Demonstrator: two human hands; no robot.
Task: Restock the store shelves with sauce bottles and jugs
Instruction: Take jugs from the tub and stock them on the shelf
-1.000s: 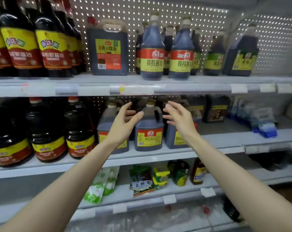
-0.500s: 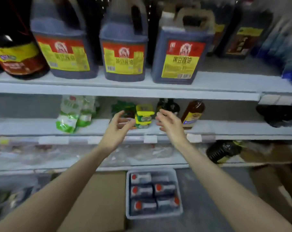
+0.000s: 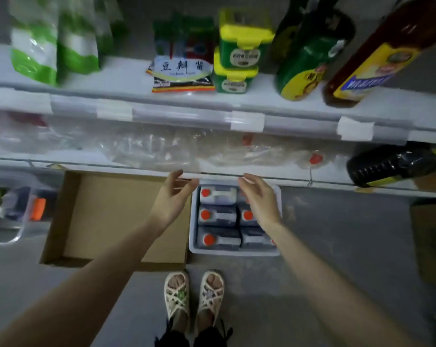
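Observation:
A white crate [image 3: 193,249] stands on the floor below the shelves, packed with several dark sauce jugs [image 3: 218,216] seen from above, each with an orange-red cap. My left hand [image 3: 173,197] hovers open over the crate's left edge, fingers loosely spread and holding nothing. My right hand [image 3: 259,197] hangs open above the crate's right side and hides part of the jugs there. Both hands are above the jugs, apart from them.
An open cardboard box [image 3: 111,216] lies left of the crate. The lowest shelf edge [image 3: 262,177] juts out just above my hands, with plastic-wrapped goods [image 3: 161,149] and a dark jug [image 3: 392,164] on its side. Bottles and packets fill the shelf above. My sandalled feet [image 3: 194,294] stand behind the crate.
My view has swung down from the upper jug shelves to the floor. Both open hands have dropped from shelf height to just above the crate of jugs.

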